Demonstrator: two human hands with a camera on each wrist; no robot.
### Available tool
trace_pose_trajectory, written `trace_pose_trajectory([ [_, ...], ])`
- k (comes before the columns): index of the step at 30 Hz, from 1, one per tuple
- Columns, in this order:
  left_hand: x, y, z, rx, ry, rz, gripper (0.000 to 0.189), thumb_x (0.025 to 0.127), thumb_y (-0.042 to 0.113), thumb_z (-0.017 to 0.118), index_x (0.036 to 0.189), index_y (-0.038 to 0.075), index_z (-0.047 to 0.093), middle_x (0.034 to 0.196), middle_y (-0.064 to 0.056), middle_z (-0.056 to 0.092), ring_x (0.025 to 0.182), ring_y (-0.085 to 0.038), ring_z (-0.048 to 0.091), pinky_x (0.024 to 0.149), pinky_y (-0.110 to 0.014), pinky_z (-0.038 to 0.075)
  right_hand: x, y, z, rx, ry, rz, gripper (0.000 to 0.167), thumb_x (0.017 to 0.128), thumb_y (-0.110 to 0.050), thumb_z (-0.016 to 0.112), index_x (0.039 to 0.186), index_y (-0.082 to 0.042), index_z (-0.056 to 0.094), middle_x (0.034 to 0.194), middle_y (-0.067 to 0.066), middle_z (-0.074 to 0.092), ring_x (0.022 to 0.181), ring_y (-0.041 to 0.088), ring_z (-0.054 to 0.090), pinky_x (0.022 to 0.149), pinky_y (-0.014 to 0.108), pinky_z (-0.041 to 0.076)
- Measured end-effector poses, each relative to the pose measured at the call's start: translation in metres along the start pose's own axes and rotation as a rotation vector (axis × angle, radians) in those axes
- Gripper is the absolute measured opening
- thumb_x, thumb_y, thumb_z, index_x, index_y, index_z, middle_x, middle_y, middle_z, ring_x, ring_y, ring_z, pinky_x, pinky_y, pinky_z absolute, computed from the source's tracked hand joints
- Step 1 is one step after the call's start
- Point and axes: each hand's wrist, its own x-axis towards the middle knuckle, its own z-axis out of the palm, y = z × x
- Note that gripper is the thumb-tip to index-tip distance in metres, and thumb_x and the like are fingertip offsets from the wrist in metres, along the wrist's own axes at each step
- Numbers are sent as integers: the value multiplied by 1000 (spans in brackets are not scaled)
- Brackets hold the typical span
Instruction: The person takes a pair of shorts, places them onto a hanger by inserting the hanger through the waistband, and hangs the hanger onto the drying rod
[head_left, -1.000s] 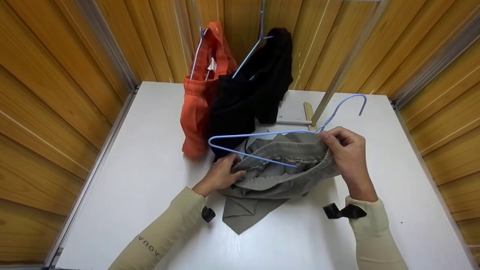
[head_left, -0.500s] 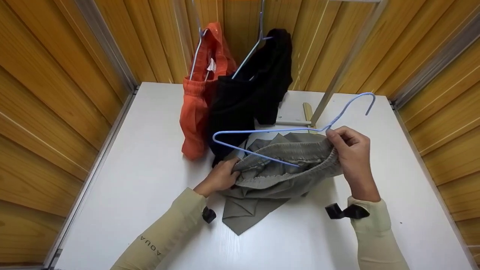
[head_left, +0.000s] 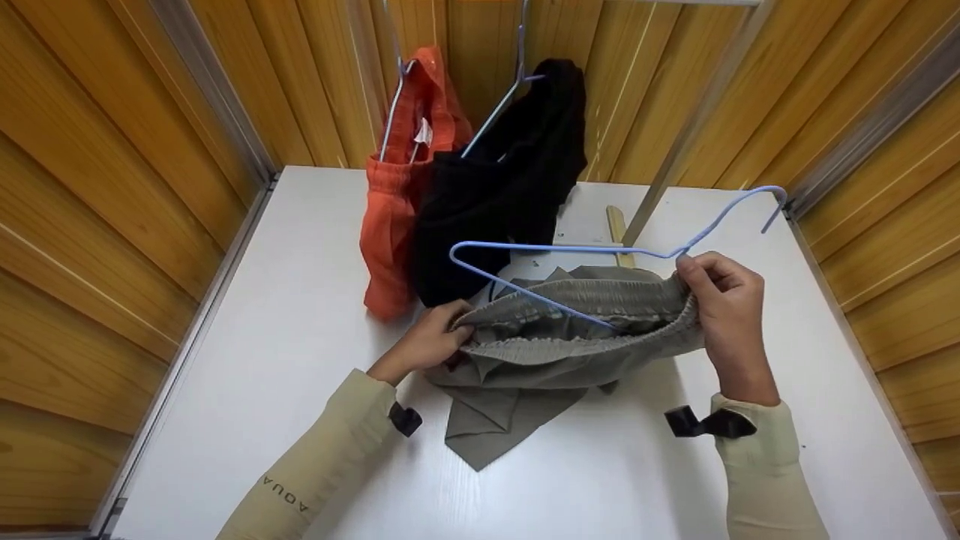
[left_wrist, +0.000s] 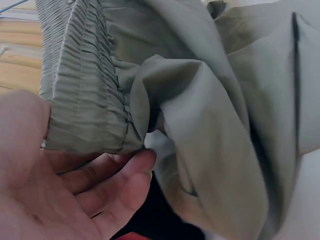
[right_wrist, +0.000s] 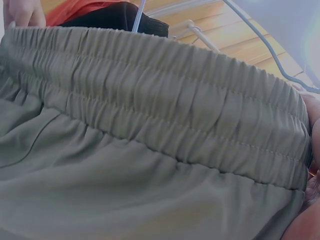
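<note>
Grey-green shorts (head_left: 555, 371) with a gathered elastic waistband (left_wrist: 80, 100) lie across the table, waist opening facing up. My left hand (head_left: 427, 339) grips the waistband's left end, thumb inside the opening and fingers outside. At the right end my right hand (head_left: 726, 311) pinches the waistband, with its thumb right at the neck of a blue wire hanger (head_left: 555, 248). The hanger's hook points up and right, beyond that hand. Its left corner stands outside, above the waistband, while its lower bar slants down into the opening. The hanger's right end is hidden in the shorts.
Behind, orange shorts (head_left: 386, 225) and a black garment (head_left: 487, 202) hang on similar wire hangers. A metal rack post (head_left: 675, 150) with a wooden foot (head_left: 617, 225) stands at the back right. Wood-panelled walls (head_left: 97, 187) enclose the white table (head_left: 300, 262).
My right hand has moved right with the hanger, whose left corner has risen and shifted right. My left hand has gone slightly left, and the waistband is pulled longer and narrower.
</note>
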Motion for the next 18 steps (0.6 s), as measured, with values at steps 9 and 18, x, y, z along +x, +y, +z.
trace_pose_trajectory([
  [9,-2,9,-25,-14,-13,37,25,96,41,57,102,19,67,88,3,61,80,-14,56,72,-28,45,2,1,-9,21,-6,-39,17,86,-1,68,73,7,63,64,2,62,57,10,49,54,20,37],
  [18,-4,21,-44,-48,115,76,33,96,44,56,89,14,67,75,7,53,72,-10,53,67,-25,42,3,4,-17,1,-54,-66,15,86,2,66,73,8,63,64,3,62,57,11,49,53,21,37],
])
